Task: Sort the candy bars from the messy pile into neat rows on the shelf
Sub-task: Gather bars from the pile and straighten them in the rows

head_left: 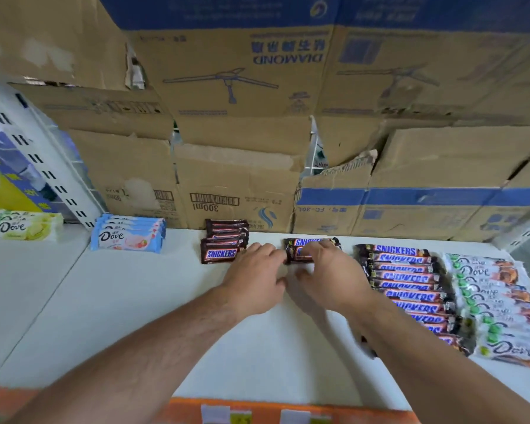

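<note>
White flat shelf [135, 301], backed by stacked brown cardboard boxes [242, 179]. Both hands at shelf centre, close together, working the same small group: two short brown Snickers bars [311, 243] lying crosswise near the back. Right hand [328, 280] has fingers curled over the front bar, apparently pinching it; left hand [254, 280] is loosely spread, fingertips at the bar's left end, not clearly gripping. Sorted so far, by appearance: a stack of short brown Snickers bars [224, 244] left of the hands, a stack of pale blue Dove bars [129, 235], one green-white Dove bar [25, 226] far left, a long row of brown Snickers bars [410, 289] at right, and a row of white-orange Dove bars [496, 304] beyond. No messy pile visible in frame. Judgement: task well advanced; centre row just started.
</note>
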A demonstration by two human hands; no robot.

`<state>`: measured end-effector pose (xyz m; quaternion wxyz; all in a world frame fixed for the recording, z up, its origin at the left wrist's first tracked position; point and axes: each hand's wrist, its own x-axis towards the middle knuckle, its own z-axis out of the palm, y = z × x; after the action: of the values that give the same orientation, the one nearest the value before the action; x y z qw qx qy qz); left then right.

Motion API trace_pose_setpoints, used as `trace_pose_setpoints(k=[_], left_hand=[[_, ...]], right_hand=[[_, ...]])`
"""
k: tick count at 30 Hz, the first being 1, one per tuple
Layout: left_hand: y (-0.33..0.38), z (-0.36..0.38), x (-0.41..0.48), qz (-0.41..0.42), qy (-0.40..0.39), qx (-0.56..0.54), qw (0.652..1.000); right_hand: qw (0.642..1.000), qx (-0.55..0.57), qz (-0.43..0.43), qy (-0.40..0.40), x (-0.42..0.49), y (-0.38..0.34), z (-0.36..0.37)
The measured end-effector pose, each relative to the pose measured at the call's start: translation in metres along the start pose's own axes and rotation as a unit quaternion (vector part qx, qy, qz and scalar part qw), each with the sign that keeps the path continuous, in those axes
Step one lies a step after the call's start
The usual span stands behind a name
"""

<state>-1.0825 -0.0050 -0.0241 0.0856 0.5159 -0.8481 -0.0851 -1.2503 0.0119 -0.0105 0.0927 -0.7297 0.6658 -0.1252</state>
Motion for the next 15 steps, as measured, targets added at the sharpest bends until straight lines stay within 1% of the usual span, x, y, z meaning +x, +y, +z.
trace_pose_setpoints(k=[2,6,9,12,15], left_hand=[[0.01,0.0,0.004,-0.022,0.006,-0.006,1.0],[0.024,0.0,0.012,-0.064,0.026,-0.053,0.996],[0.025,-0.001,0.021,-0.092,0.034,-0.062,0.993],[0.024,-0.004,0.034,-0.104,-0.01,-0.068,0.992],[0.021,-0.006,0.048,-0.103,-0.058,-0.088,0.989]], right_hand=[[1.0,-0.007,-0.011,-0.01,0.005,0.008,-0.006],[0.999,-0.04,-0.024,-0.024,0.016,0.022,-0.011],[0.994,-0.072,-0.015,-0.076,0.028,0.028,-0.015],[0.987,-0.076,0.007,-0.139,0.042,0.03,-0.019],[0.984,-0.068,0.02,-0.165,0.052,0.031,-0.02]])
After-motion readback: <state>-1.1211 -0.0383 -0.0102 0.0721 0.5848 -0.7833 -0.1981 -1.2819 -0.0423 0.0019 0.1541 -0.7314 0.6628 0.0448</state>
